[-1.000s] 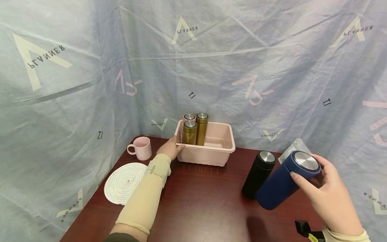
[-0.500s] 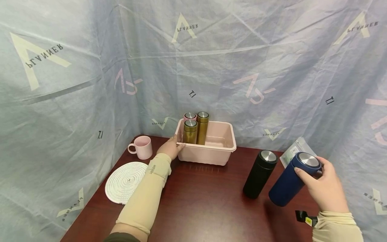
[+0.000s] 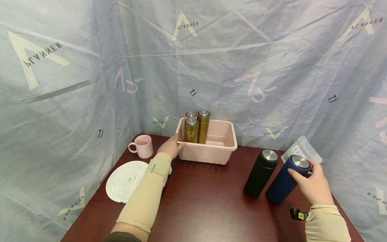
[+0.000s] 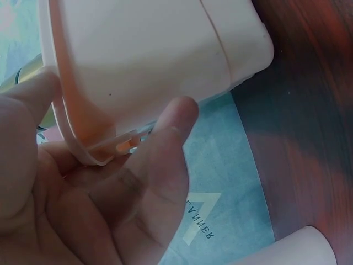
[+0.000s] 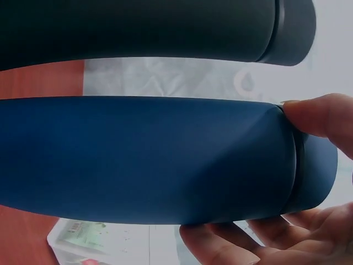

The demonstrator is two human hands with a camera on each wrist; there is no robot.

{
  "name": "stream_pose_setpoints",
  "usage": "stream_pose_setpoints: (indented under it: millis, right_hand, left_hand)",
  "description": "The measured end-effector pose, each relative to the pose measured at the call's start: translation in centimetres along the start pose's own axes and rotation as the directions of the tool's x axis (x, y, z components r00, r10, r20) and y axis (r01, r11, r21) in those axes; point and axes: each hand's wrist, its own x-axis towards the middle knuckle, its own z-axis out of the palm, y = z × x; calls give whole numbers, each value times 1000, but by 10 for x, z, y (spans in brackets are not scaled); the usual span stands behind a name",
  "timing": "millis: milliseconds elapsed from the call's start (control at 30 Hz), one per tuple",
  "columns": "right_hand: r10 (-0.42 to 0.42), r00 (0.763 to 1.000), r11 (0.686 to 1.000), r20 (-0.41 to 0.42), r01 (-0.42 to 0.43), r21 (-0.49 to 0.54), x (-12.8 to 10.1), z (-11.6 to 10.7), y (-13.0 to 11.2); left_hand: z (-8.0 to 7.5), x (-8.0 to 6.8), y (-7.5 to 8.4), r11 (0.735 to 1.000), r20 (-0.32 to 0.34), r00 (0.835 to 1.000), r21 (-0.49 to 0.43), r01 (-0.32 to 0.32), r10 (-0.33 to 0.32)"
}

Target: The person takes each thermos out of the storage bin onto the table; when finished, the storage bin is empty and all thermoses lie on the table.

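Observation:
My right hand (image 3: 315,185) grips a blue thermos flask (image 3: 282,183) near its steel-topped lid, thumb on one side and fingers on the other. Its base is at or just above the table; I cannot tell which. Just left of it a black thermos flask (image 3: 260,174) stands upright, a narrow gap between them in the right wrist view. My left hand (image 3: 170,148) holds the rim of a pink plastic bin (image 3: 208,153) at its front left corner. Two gold flasks, one short (image 3: 190,132) and one tall (image 3: 203,129), and a partly hidden pink flask (image 3: 191,114) stand inside its left end.
A pink mug (image 3: 143,147) stands at the back left, with a round woven white mat (image 3: 124,183) before it, partly behind my left forearm. A clear printed pouch (image 3: 302,149) lies behind the blue flask. Grey cloth (image 3: 254,57) hangs behind the dark red table (image 3: 205,208).
My right hand has moved the blue flask down, first away from the black flask and then slightly back toward it. More of the pouch shows. My left hand stays on the bin's rim.

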Motion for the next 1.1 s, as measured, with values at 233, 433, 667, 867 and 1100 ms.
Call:
stream_pose_setpoints:
  millis: [233, 433, 667, 867, 1100]
  right_hand:
    - [-21, 999, 1000, 40, 21, 7, 4, 2, -3]
    - [-12, 999, 1000, 41, 13, -12, -2, -6, -21]
    - [-12, 967, 1000, -254, 18, 21, -29, -9, -113]
    - [-212, 941, 965, -266, 244, 94, -14, 28, -187]
    - [-203, 979, 968, -33, 206, 142, 56, 93, -223]
  left_hand:
    - [-1, -3, 0, 1000, -3, 1000, -7, 6, -6]
    - [-1, -4, -1, 1000, -2, 1000, -10, 14, -14]
    - [0, 1, -1, 1000, 4, 1000, -12, 8, -8]
    - [-3, 4, -2, 1000, -12, 1000, -24, -3, 3]
    - [1, 1, -2, 999, -4, 1000, -37, 13, -14]
